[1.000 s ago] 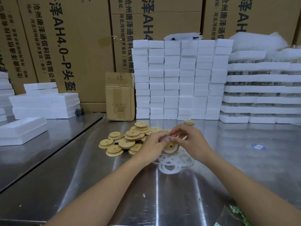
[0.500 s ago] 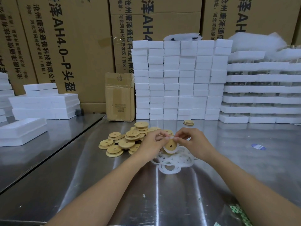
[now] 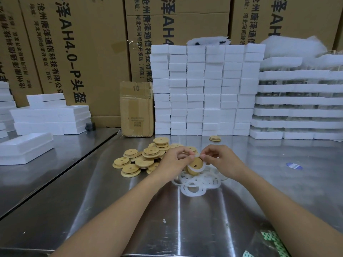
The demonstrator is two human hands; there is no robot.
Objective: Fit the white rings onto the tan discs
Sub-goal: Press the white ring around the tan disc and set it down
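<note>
A tan disc point(image 3: 194, 165) with a small centre hole is held up on edge above the steel table, with a white ring point(image 3: 199, 169) round its rim. My left hand point(image 3: 173, 161) grips the disc from the left, and my right hand point(image 3: 220, 160) pinches the ring at the disc's top. A heap of loose tan discs point(image 3: 146, 157) lies on the table to the left. Below the hands lies a pile of loose white rings point(image 3: 194, 184). A lone disc point(image 3: 215, 138) rests further back.
The steel table point(image 3: 167, 219) meets a second table point(image 3: 55, 164) on the left. White foam boxes point(image 3: 206, 89) are stacked along the back, with foam trays point(image 3: 297, 101) at the right and a small carton point(image 3: 136, 108) beside them. A blue sticker point(image 3: 294, 166) lies at the right.
Both hands have lifted the disc and ring slightly up off the ring pile. The ring now sits further round the disc's rim.
</note>
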